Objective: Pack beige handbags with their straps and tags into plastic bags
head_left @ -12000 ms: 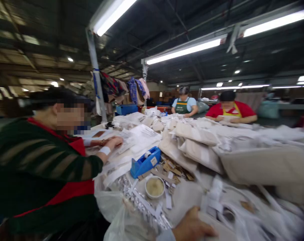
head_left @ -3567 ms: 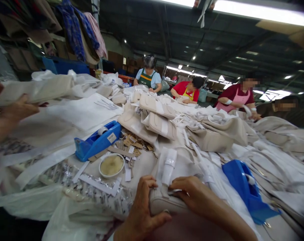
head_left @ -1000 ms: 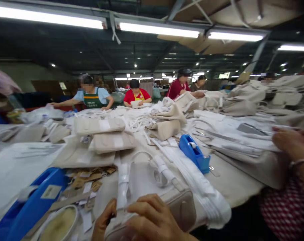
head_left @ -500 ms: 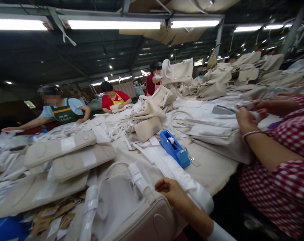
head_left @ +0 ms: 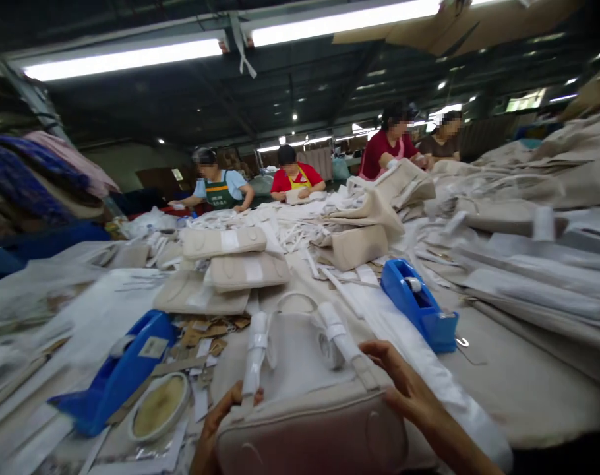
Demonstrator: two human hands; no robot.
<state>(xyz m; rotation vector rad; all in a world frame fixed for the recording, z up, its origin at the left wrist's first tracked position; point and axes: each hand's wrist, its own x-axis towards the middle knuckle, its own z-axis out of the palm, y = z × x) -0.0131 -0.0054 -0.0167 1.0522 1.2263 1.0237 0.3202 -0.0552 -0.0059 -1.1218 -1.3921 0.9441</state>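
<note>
A beige handbag [head_left: 310, 429] lies close in front of me, its two straps wrapped in white padding and clear tape. My left hand [head_left: 223, 412] grips its left side by the foot of the wrapped strap [head_left: 255, 349]; the bag hides part of that hand. Curled round the right corner, my right hand [head_left: 403, 386] holds the bag with fingers and thumb. Just beyond my right hand stands a blue tape dispenser [head_left: 419, 307]. A second blue tape dispenser [head_left: 119, 369] is left of the bag, near a round tan pad with a white rim [head_left: 159, 406].
Stacked beige bags [head_left: 225, 280] lie beyond on the left, above scattered brown tags [head_left: 201, 336]. A long white padding strip [head_left: 419, 382] runs along the right. More beige bags [head_left: 542, 284] pile up at the right. Several people work across the table.
The view has swung left, so the checked-sleeved co-worker is out of sight. My left hand now shows at the bag's left side, and my right hand has closed onto its right corner.
</note>
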